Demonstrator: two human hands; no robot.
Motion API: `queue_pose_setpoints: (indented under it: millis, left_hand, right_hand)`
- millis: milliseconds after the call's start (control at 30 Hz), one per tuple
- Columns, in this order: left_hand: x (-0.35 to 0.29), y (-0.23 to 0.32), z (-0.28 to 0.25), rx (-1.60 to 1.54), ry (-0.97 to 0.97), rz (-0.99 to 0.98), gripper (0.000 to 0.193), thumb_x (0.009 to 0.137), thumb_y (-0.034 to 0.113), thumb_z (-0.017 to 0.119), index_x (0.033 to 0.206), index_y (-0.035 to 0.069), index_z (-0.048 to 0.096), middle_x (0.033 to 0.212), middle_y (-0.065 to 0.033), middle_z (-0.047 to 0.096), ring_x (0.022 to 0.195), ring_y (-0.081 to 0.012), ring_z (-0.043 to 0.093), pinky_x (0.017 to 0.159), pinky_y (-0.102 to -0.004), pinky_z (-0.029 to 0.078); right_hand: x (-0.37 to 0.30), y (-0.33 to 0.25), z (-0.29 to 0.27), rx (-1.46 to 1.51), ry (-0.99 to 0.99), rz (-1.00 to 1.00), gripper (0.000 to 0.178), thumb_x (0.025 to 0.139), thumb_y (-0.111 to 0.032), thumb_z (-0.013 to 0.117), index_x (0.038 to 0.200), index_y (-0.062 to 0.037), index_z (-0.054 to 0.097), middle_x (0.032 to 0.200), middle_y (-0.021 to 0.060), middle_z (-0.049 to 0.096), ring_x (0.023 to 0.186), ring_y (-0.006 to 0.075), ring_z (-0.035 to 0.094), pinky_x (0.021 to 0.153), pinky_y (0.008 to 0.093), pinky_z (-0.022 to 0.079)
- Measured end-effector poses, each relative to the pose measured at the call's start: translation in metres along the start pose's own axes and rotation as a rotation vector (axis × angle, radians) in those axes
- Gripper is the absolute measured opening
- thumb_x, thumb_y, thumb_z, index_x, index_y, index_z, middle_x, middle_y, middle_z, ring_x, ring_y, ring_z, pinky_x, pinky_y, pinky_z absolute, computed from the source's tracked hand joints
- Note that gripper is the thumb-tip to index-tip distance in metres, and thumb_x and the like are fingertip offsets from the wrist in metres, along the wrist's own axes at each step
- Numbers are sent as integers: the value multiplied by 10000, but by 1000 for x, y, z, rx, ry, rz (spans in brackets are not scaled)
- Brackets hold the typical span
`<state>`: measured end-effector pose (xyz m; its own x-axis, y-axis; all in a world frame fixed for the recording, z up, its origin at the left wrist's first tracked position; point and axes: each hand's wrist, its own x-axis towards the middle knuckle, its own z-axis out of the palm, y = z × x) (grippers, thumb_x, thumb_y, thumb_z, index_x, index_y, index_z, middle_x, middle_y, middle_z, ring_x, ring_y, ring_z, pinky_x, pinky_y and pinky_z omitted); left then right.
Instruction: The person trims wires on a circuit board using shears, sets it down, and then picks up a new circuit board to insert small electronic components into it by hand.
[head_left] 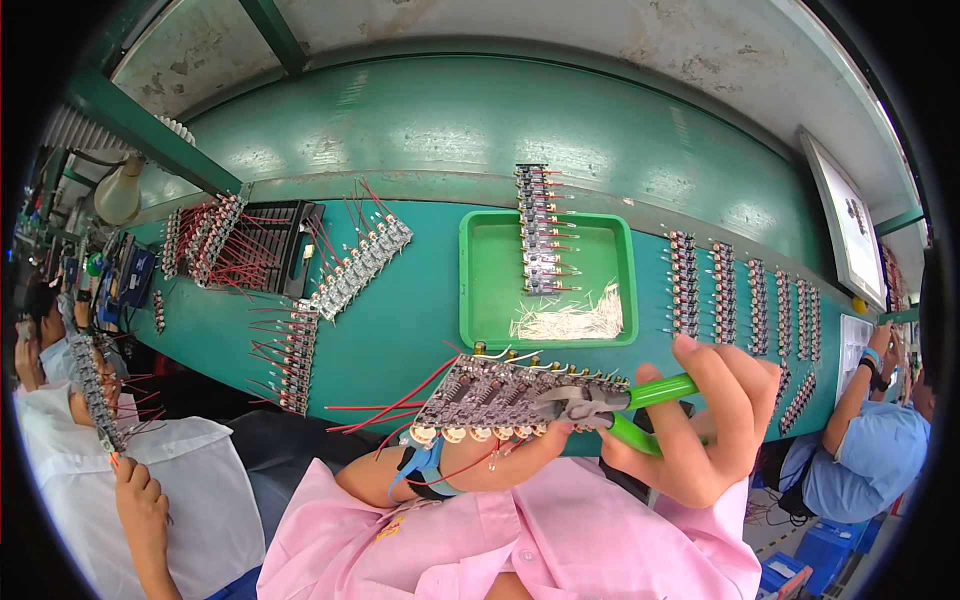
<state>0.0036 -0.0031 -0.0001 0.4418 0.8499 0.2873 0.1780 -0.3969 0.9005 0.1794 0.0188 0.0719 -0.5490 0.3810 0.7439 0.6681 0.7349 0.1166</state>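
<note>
In front of my chest, my left hand [525,462] grips a panel of small joined circuit boards [500,392] from below; its fingers are partly hidden behind the panel. Red wires stick out from the panel's left end, and white-tipped leads run along its far edge. A blue strap [425,462] circles my left wrist. My right hand [715,425] is wrapped around the green handles of a pair of side cutters [625,408]. The cutter jaws lie against the panel's right end.
Beyond the panel, a green tray [484,325] holds clipped white wire pieces [575,318] and another board strip [540,230]. More strips [684,285] line the green table at right. Wired panels [365,265] and a black rack [285,225] stand left. Co-workers sit on both sides.
</note>
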Motion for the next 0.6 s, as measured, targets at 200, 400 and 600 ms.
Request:
queue_pose_setpoints:
  millis: [200,400,600]
  left_hand:
    - [1,-2,-1,-83,-9,-58,263,797,87,530,1057,63,558,988,-58,598,860,-181,579,725,-283,459]
    - [-1,-7,3,74,56,44,272,795,96,544,1065,65,556,956,-60,608,856,-170,584,716,-267,460]
    - [-2,-12,4,173,122,159,287,824,142,509,1099,61,527,1006,-61,583,893,-151,569,730,-262,456]
  right_hand:
    - [-2,-1,7,-66,7,-6,329,539,-246,716,729,-1,606,992,163,552,774,265,512,605,354,377]
    - [-2,-2,12,-107,28,-13,282,560,-213,705,722,-8,601,1002,149,550,757,265,512,594,349,374]
    - [0,-10,9,-73,-5,39,255,568,-196,697,709,-9,596,993,146,549,745,263,511,583,343,373]
